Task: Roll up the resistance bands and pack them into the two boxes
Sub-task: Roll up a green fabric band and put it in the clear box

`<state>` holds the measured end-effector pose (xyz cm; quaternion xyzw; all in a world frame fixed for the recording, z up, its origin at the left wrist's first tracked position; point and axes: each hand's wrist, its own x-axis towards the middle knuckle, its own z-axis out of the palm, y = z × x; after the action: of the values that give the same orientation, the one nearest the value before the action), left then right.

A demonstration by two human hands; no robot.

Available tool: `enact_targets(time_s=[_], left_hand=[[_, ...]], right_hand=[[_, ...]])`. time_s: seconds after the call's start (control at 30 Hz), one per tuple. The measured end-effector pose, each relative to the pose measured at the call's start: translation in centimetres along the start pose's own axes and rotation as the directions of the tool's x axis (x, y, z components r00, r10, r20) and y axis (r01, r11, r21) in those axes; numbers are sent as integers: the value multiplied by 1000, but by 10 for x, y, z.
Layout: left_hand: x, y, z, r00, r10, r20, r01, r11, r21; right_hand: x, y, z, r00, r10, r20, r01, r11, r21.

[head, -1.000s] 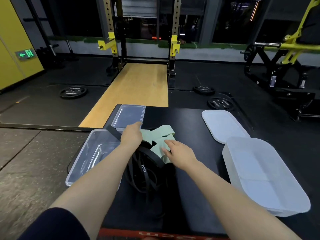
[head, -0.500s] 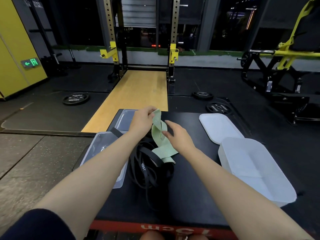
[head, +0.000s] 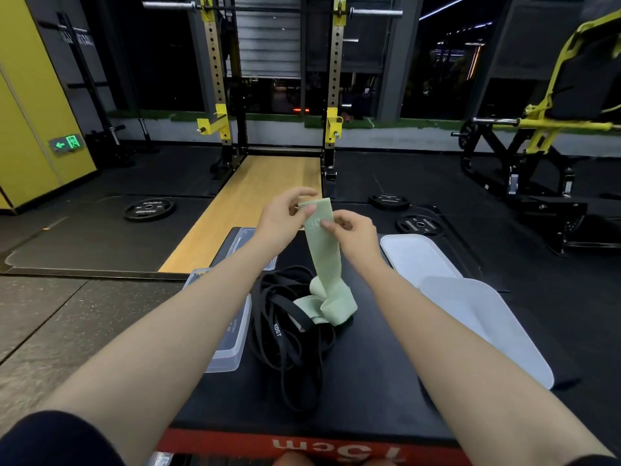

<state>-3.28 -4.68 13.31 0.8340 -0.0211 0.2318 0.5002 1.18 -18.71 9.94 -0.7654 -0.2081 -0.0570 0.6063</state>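
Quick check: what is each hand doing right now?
Left hand: pinching the top end of the green band.
Right hand: pinching the same band just below.

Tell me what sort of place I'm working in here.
Almost certainly a gym: a yellow-and-black steel squat rack stands over a wooden lifting platform, and black round weight plates lie on the dark rubber floor.

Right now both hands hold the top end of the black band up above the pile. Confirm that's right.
Not quite: the band held up is the green band, not the black one. The head view shows the left hand and right hand pinching its top end; the black bands lie on the platform.
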Motion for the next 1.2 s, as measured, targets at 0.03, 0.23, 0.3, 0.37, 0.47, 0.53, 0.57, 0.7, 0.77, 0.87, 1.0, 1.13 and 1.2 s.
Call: enact_targets(time_s=[0.03,0.23,0.3,0.37,0.47,0.53,0.57,0.7,0.77,0.87,1.0,1.13,1.2], left_hand=[[-2,0,0,1000,-24,3,25,998,-50],[-22,-13,7,967,-184,174,200,977,-76],[-26,-12,10,957,-210,199,251,945,-208],[-26,-9,13,946,-233,223,290,919,-269],[-29,-1,19,925,-245,289,330,896,-296],[-32,3,24,901,-251,355,362,884,-295],[-34,5,27,886,-248,392,374,882,-287],[-44,6,42,833,-244,496,407,879,-250],[-49,4,50,806,-247,537,427,872,-240],[-55,-8,61,784,-308,540,445,885,-141],[-59,-42,71,828,-377,415,282,920,273],[-67,-67,75,784,-366,502,-4,805,593],[-71,-74,79,694,-423,583,-149,707,691]], right_hand=[[0,-2,-1,1000,5,-8,-4,1000,11],[1,-14,-6,1000,4,-18,-3,998,69],[-1,-16,-9,1000,-3,-5,4,996,90],[-2,-17,-14,1000,-16,-18,18,993,117],[-6,-19,-23,998,-30,-58,37,992,120],[-10,-20,-31,997,-34,-76,41,994,101],[-13,-19,-35,997,-31,-76,39,994,100],[-26,-11,-53,998,18,-68,-13,997,77],[-33,-2,-62,996,58,-61,-55,997,50],[-42,15,-70,989,143,-43,-142,989,30],[-47,41,-73,974,221,-47,-223,974,-36],[-44,65,-67,965,258,-39,-260,964,-61],[-43,77,-64,960,277,-31,-279,959,-58]])
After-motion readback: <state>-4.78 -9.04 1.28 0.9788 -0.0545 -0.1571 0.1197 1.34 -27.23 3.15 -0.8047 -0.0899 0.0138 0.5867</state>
